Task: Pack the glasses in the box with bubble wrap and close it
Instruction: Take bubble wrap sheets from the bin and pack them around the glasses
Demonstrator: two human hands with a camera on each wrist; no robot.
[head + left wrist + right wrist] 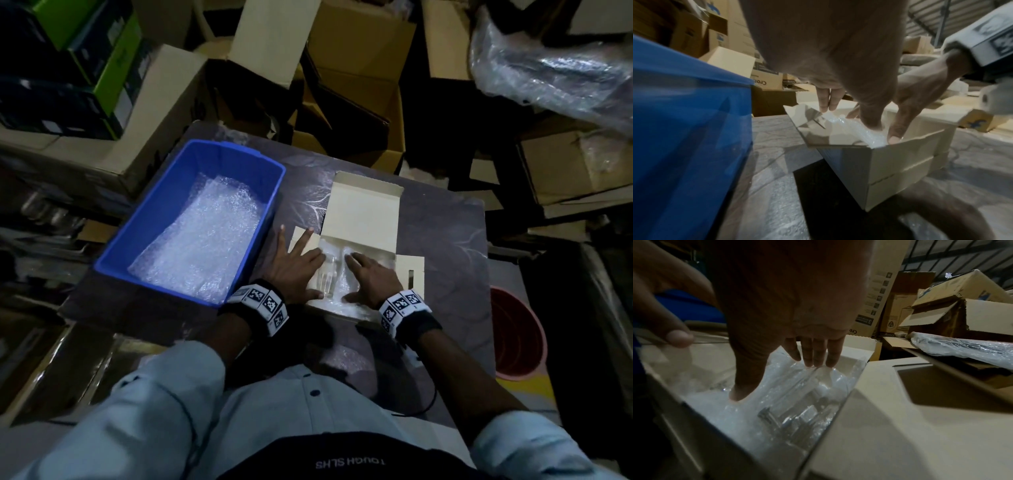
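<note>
A small cardboard box (363, 212) stands open on the table, lid tipped back and side flaps out. It is lined with bubble wrap (748, 415), and a clear glass (327, 274) lies along its middle. A second glass (797, 415) shows through the wrap on the right. My left hand (294, 267) lies flat, fingers spread, on the wrap and the left flap. My right hand (373, 275) presses the wrap on the right with straight fingers (813, 360). In the left wrist view my left fingers (828, 104) touch the wrap (849, 129) at the box's (900, 162) edge.
A blue bin (274, 192) with more bubble wrap (202, 240) sits just left of the box. A red bucket (517, 335) stands below the table's (445, 240) right edge. Open cartons crowd the far side, and a plastic-wrapped bundle (555, 68) lies at the top right.
</note>
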